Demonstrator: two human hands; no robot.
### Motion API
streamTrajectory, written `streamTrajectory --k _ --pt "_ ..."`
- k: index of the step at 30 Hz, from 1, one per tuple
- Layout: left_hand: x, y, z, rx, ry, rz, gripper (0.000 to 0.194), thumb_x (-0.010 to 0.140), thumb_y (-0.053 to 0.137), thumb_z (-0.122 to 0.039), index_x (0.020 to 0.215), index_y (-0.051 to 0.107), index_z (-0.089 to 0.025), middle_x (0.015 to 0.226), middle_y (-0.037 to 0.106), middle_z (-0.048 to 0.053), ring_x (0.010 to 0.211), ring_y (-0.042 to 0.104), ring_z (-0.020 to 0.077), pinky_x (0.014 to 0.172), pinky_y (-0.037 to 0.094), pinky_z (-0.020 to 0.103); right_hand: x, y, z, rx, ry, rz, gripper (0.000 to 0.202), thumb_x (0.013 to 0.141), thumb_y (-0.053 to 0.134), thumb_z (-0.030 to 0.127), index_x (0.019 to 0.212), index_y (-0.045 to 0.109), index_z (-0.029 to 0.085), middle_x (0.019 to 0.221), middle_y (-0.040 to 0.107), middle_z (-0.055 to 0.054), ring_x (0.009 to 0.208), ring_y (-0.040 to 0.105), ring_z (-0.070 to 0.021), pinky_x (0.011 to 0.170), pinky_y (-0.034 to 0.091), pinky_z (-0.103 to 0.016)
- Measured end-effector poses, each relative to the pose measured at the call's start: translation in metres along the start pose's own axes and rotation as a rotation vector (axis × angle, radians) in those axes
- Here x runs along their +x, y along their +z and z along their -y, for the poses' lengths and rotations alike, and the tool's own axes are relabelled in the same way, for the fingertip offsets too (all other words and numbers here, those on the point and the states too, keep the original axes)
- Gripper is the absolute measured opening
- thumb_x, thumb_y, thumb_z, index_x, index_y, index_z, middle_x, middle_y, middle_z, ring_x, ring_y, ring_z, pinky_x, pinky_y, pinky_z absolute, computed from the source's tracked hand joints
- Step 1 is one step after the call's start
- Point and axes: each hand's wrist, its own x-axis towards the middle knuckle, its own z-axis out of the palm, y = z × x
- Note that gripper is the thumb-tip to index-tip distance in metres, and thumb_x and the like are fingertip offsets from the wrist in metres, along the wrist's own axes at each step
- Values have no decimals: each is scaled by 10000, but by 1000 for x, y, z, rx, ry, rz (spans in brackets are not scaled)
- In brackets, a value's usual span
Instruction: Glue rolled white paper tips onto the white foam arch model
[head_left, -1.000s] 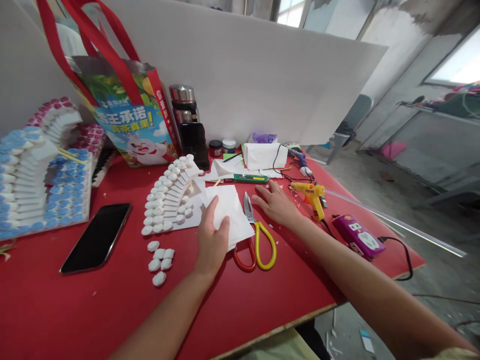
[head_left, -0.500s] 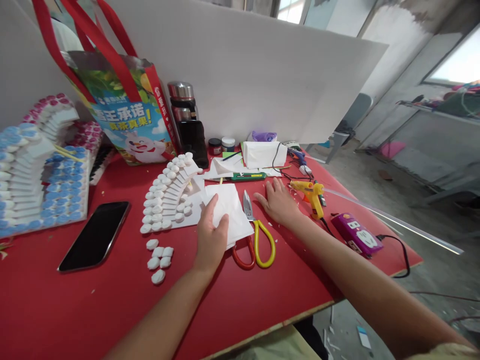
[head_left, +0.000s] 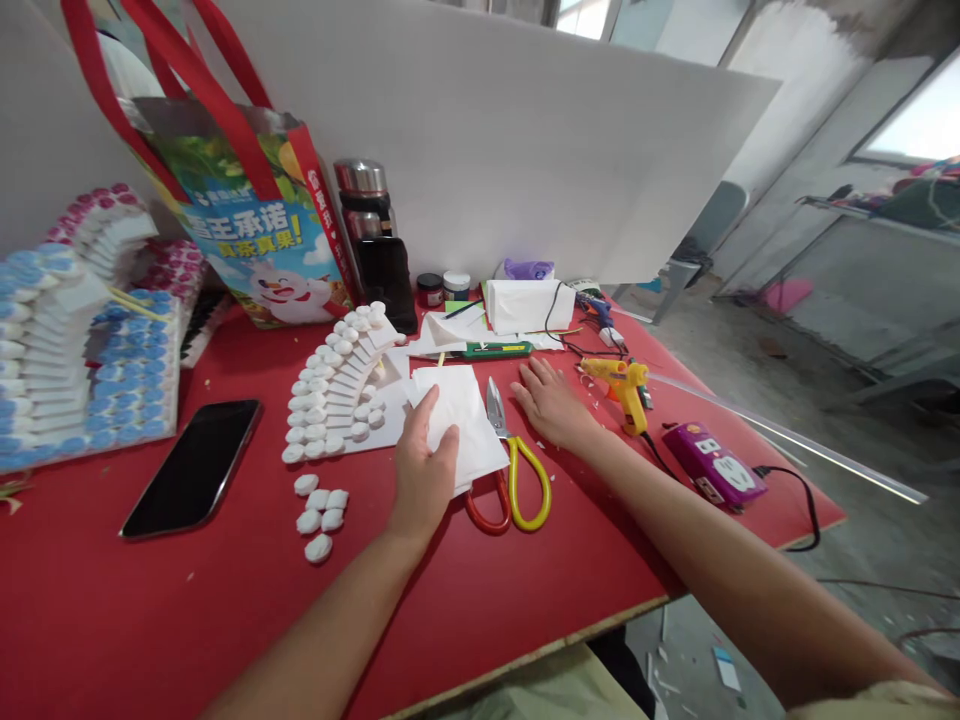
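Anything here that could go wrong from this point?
The scissors lie between the left hand and the right hand, so a careless sideways reach might catch the blades. The white paper under the left hand appears to overlap their red handle; sliding it could drag them. The glue gun's cord runs near the right forearm and might snag.

Over by the back, a bright shopping bag [head_left: 259, 230] stands with its red handles up, and just beside it there's a steel flask [head_left: 361, 178] with a black phone [head_left: 385, 285] upright in front. Two small jars [head_left: 456, 287] sit near a purple packet [head_left: 529, 270] — all before a big pale board [head_left: 555, 150]. Another phone [head_left: 193, 468] lies flat, dark-screened, at the left. Off the table — a cluttered shelf [head_left: 862, 207] below a bright window [head_left: 911, 115].
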Motion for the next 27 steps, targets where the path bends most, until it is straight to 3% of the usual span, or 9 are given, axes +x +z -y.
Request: streamTrajectory --k 4,8,14,19,22,24,27 --pt "-1 0 -1 -4 43 39 530 904 587 -228 1432 560 -198 1524 542 75 1449 458 254 1235 342 393 -13 3 -1 21 -113 49 628 1085 243 447 1580 381 85 1667 310 -128 1568 224 -279 1278 200 -480" --pt "-2 2 0 2 60 51 528 902 577 -218 1428 566 -175 1498 566 94 1418 495 253 1216 370 386 -66 -3 -3 30 -220 61 602 1087 264 429 1595 362 121 1669 299 -108 1570 215 -253 1285 216 -482" --pt "-3 5 -1 -9 40 47 527 894 607 -251 1416 582 -180 1480 581 100 1385 528 269 1205 385 408 -133 -7 1 14 -249 34 534 1082 307 314 1583 389 149 1647 345 -86 1556 258 -231 1276 278 -490" --pt "-2 5 -1 16 32 54 555 890 618 -278 1429 573 -153 1440 608 120 1345 560 280 1190 404 418 -146 4 14 2 -226 -68 514 1059 355 243 1544 453 103 1617 401 -113 1538 306 -268 1256 331 -499" --pt "-1 1 1 11 38 52 563 869 639 -277 1417 585 -160 1371 650 119 1320 578 295 1153 449 443 -158 6 16 9 -223 -153 514 1037 388 185 1544 461 147 1580 469 -107 1510 370 -271 1223 389 -513" --pt "0 -1 3 -2 40 54 557 854 652 -272 1400 601 -178 1326 672 110 1305 586 306 1118 486 450 -184 4 6 -13 -261 -192 576 1008 421 138 1583 391 171 1586 467 -96 1505 380 -266 1204 421 -504" --pt "0 -1 4 -20 29 59 561 856 655 -276 1405 599 -178 1321 674 110 1308 583 312 1118 484 453 -255 -1 -36 -103 -317 -204 612 965 484 130 1571 398 143 1577 480 -110 1474 434 -279 1165 472 -438"
